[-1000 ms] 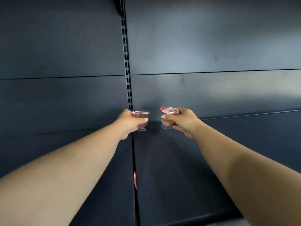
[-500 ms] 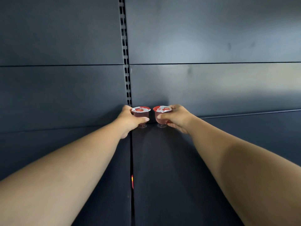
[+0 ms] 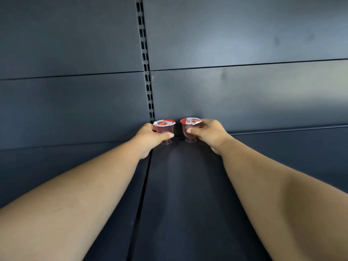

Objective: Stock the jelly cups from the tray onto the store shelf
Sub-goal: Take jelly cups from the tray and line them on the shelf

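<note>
Two small clear jelly cups with pink jelly and red-and-white foil lids stand side by side at the back of the dark shelf point(image 3: 188, 185), against the back panel. My left hand point(image 3: 148, 137) grips the left jelly cup point(image 3: 164, 128), thumb across its front. My right hand point(image 3: 209, 133) grips the right jelly cup point(image 3: 190, 129) the same way. Both cups' feet look set down on the shelf board. The tray is out of view.
A slotted metal upright point(image 3: 146, 72) runs down the dark back panel point(image 3: 244, 91) just left of the cups. A seam point(image 3: 143, 194) splits the shelf into a left and a right board. No other goods show on the shelf.
Both hands have carried the cups farther back and closer together, from held apart above the shelf to standing near the back panel.
</note>
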The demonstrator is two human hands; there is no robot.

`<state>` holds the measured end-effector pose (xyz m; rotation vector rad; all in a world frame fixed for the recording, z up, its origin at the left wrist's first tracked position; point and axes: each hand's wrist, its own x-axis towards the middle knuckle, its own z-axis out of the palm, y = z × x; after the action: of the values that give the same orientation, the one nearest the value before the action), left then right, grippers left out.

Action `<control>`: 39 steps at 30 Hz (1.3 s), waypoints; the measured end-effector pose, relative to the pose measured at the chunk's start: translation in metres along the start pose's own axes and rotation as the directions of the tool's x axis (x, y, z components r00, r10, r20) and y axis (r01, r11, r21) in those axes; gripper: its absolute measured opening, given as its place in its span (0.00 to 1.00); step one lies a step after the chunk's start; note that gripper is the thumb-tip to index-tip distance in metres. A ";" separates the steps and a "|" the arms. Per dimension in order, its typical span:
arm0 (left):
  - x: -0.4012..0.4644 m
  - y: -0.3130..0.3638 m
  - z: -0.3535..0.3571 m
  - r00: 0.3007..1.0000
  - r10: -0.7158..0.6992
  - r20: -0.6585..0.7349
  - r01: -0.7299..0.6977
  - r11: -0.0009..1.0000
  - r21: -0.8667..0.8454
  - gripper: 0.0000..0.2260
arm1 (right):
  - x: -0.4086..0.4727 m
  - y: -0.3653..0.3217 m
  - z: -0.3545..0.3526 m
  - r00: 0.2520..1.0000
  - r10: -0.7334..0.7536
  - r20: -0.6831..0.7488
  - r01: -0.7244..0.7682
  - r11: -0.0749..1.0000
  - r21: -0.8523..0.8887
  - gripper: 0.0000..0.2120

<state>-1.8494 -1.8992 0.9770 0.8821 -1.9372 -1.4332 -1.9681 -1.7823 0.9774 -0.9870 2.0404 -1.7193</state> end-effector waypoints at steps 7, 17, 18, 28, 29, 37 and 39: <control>-0.023 0.002 -0.001 0.997 -0.019 -0.073 0.026 0.994 0.103 0.25 | -0.013 -0.004 -0.005 1.000 -0.024 0.015 0.027 0.959 -0.281 0.13; -0.182 0.043 -0.030 0.914 0.403 0.045 -0.208 0.372 0.905 0.17 | -0.144 -0.049 -0.073 0.952 -0.285 0.111 0.245 0.493 -0.835 0.22; -0.206 0.047 -0.032 0.889 0.449 0.091 -0.241 0.291 0.926 0.17 | -0.168 -0.056 -0.076 0.941 -0.313 0.130 0.268 0.450 -0.852 0.22; -0.412 0.007 -0.023 0.725 0.607 0.326 -0.466 0.083 0.881 0.16 | -0.418 -0.056 -0.087 0.909 -0.362 0.208 0.312 0.258 -0.914 0.22; -0.427 -0.004 -0.017 0.722 0.600 0.344 -0.494 0.100 0.864 0.16 | -0.437 -0.048 -0.092 0.918 -0.337 0.210 0.299 0.238 -0.924 0.22; -0.500 -0.090 0.036 0.783 0.418 0.460 -0.580 0.226 0.783 0.17 | -0.534 0.047 -0.125 0.991 -0.013 0.131 0.129 0.293 -0.947 0.23; -0.514 -0.114 0.055 0.796 0.346 0.496 -0.587 0.246 0.771 0.17 | -0.551 0.076 -0.134 0.991 0.071 0.116 0.088 0.318 -0.944 0.22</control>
<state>-1.5521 -1.4892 0.8235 0.3887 -2.8680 0.0508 -1.6772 -1.3127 0.8269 -1.3127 2.9284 -0.1498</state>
